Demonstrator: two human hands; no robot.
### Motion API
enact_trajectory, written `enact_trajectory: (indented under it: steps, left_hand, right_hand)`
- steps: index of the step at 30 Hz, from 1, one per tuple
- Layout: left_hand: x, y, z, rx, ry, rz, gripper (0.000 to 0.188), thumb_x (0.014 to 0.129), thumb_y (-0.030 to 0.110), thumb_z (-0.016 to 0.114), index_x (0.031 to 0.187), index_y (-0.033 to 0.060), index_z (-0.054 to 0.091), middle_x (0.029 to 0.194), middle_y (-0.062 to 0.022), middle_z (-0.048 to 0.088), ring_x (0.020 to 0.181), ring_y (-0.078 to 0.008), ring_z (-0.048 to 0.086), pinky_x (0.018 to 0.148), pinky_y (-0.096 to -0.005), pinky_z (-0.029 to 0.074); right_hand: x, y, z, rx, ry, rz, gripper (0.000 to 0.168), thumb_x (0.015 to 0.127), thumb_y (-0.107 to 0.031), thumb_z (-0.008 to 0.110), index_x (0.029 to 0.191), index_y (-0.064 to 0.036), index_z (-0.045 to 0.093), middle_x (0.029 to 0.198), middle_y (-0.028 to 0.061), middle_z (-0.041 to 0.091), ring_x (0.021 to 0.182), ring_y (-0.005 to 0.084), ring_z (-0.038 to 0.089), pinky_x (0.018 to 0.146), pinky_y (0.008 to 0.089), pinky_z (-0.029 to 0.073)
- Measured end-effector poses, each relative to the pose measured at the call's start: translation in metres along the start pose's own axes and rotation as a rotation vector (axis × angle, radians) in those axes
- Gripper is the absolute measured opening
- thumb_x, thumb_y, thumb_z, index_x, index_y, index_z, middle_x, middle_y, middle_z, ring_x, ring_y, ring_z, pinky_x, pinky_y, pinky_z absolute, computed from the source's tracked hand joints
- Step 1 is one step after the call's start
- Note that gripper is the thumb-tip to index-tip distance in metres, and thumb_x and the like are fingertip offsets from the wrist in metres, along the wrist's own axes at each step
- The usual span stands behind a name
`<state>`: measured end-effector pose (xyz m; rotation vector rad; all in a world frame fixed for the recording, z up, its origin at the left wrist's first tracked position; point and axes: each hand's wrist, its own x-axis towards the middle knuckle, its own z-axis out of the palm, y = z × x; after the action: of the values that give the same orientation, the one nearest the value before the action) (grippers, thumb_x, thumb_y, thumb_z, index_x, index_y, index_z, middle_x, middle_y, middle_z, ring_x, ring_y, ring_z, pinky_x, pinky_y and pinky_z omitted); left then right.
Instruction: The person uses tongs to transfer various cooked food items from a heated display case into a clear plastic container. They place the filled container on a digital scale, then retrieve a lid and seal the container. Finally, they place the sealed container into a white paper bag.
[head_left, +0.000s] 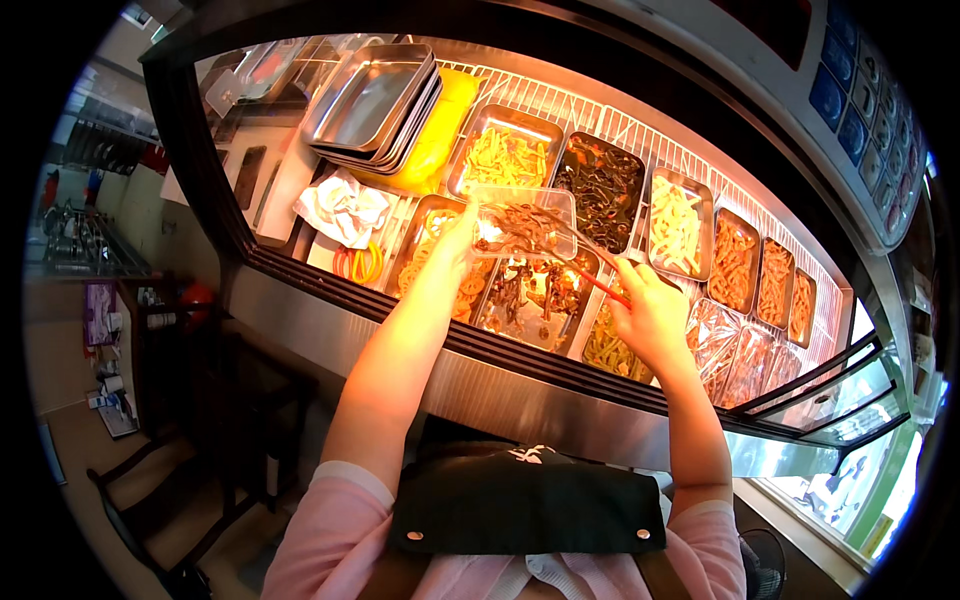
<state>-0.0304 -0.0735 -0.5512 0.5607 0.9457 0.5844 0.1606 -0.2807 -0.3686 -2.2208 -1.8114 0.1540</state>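
My left hand (462, 234) grips the left end of a clear plastic box (564, 201) that holds dark brown strips of food (517, 229). My right hand (646, 311) is closed around tongs with red handles (611, 291). The tongs' metal arms reach left into the box, over the strips. Directly below the box lies a steel tray (551, 341) with dark food pieces scattered in it. Sliced rings (427, 259), probably lotus root, fill the tray by my left forearm. Green food (615, 337) shows in a tray under my right hand.
Lit display case; wire racks (585, 101) carry several trays, including dark greens (600, 180) and pale strips (675, 217). Stacked steel trays (375, 97) rest on a yellow bag (450, 112). Crumpled white plastic (345, 206) and rubber bands (364, 264) lie left. The case's sill (525, 375) crosses beneath my forearms.
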Motion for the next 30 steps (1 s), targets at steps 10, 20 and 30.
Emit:
enact_trajectory:
  steps: [10,20,30]
  left_hand:
    - [-0.013,0.026,-0.005,-0.334,0.206,0.197,0.055,0.089,0.049,0.048,0.116,0.0007,0.048,0.101,-0.0132,0.059,0.087,-0.0237,0.06,0.075,-0.0381,0.051]
    - [-0.009,0.024,-0.01,-0.309,0.173,0.2,0.053,0.089,0.048,0.048,0.112,0.0005,0.048,0.099,-0.0132,0.061,0.085,-0.0231,0.062,0.072,-0.0365,0.052]
    - [0.005,0.009,-0.019,-0.239,0.206,0.186,0.053,0.089,0.045,0.052,0.114,-0.002,0.053,0.109,-0.0118,0.06,0.097,-0.0189,0.057,0.084,-0.0348,0.046]
  right_hand:
    - [-0.031,0.044,0.043,-0.198,-0.165,0.114,0.037,0.071,-0.016,0.066,0.107,-0.012,0.058,0.084,0.0092,0.062,0.071,0.0284,0.062,0.059,0.0409,0.049]
    - [0.022,0.024,0.14,-0.43,-0.173,-0.192,0.016,0.07,-0.01,0.059,0.084,-0.002,0.056,0.075,0.0094,0.06,0.064,0.0224,0.063,0.052,0.0335,0.049]
    - [-0.014,0.048,0.062,-0.191,-0.093,-0.018,0.028,0.069,-0.012,0.064,0.097,-0.01,0.061,0.078,0.0086,0.06,0.066,0.0258,0.061,0.055,0.0361,0.047]
